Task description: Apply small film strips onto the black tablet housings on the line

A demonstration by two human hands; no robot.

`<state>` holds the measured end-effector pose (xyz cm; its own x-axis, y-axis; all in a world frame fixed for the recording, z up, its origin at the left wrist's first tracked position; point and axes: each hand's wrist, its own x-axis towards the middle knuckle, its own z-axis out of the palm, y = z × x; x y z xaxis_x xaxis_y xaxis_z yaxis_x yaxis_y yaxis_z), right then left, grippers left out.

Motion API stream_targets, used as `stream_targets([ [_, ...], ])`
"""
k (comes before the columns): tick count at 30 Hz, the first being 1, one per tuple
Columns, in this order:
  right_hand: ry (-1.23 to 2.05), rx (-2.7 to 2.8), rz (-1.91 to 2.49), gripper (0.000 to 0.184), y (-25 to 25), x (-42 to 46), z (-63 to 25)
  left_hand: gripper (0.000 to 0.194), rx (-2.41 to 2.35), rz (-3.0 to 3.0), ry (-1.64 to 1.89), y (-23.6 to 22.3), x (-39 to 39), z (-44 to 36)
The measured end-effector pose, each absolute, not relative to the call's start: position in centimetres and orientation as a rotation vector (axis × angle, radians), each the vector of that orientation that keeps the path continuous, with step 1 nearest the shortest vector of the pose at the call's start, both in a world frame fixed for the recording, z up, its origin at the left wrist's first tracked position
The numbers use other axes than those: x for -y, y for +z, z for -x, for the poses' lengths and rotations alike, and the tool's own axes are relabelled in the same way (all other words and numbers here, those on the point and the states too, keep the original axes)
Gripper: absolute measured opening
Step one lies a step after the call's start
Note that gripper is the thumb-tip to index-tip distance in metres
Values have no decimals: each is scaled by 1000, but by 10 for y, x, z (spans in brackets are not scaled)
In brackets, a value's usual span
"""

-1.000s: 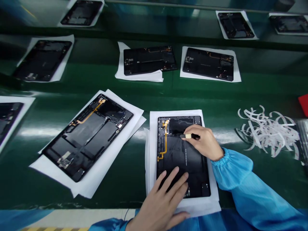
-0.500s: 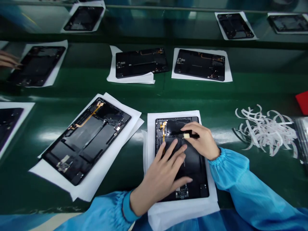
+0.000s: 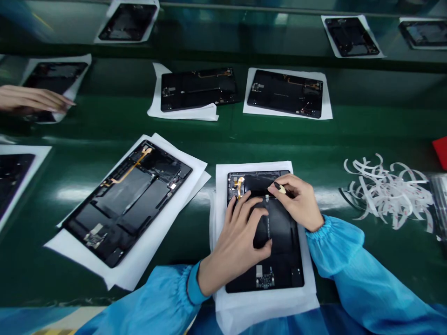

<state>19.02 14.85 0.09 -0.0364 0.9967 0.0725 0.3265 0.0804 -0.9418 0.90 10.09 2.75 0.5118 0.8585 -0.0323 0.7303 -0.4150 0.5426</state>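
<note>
An opened black tablet body (image 3: 281,251) lies on white sheets in front of me, its inner side up. A gold flex cable (image 3: 240,185) shows near its top left corner, and a thin strip (image 3: 267,223) runs down its middle. My left hand (image 3: 242,232) rests over the tablet's left half, fingers apart and bent, with nothing seen in them. Above the tablet's upper right part, my right hand (image 3: 296,197) is closed in a pinch on a small black-and-cream piece (image 3: 280,188). Its exact kind and lower end are hidden by the fingers.
Another opened tablet (image 3: 129,200) lies angled on white sheets to the left. Beyond are two more tablets (image 3: 199,88) (image 3: 286,93) on paper. Curled white strips (image 3: 391,190) pile up at right, near a red object (image 3: 440,151). A co-worker's hand (image 3: 35,98) reaches in at far left.
The small piece has turned in my right fingers, and that hand has shifted slightly right. My left fingers have bent and drawn back. The co-worker's hand has moved right.
</note>
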Motion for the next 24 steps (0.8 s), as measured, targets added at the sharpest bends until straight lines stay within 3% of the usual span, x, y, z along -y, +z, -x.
stream_targets([
  [16,914,1601,1374,7,3,-147,-190,46,-1345,-2216,307,22,-54,2],
  [21,919,1439,1486,17,30,-160,-197,22,-1683,-2022,675,19,-68,37],
  [24,886,1493,1497,19,40,-195,-198,17,-1864,-2081,620,13,-67,61],
])
